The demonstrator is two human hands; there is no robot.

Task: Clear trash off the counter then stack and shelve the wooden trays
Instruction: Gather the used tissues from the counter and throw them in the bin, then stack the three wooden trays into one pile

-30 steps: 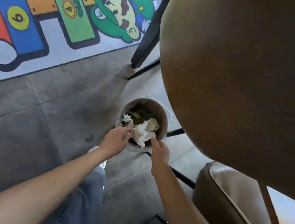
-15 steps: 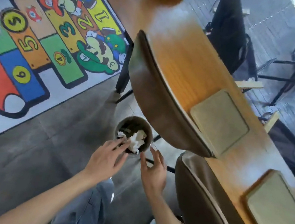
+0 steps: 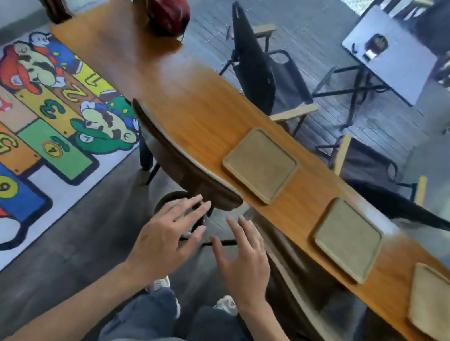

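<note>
Three square wooden trays lie in a row on the long wooden counter [image 3: 199, 105]: the nearest-left tray [image 3: 261, 164], the middle tray [image 3: 348, 240] and the right tray [image 3: 438, 307]. All three look bare. My left hand [image 3: 167, 235] and my right hand [image 3: 241, 257] hover side by side over the floor, fingers spread, holding nothing. The small round trash bin [image 3: 166, 200] stands on the floor just beyond my left hand, mostly hidden by it.
A brown chair back [image 3: 177, 159] curves between me and the counter, and a second chair [image 3: 312, 315] stands to the right. A red helmet [image 3: 168, 10] rests at the counter's far end. A colourful play rug [image 3: 14, 133] covers the floor on the left.
The crumpled paper has gone from my hands into the bin. Both hands have drawn back and opened. My view has risen from the bin to the counter and its trays.
</note>
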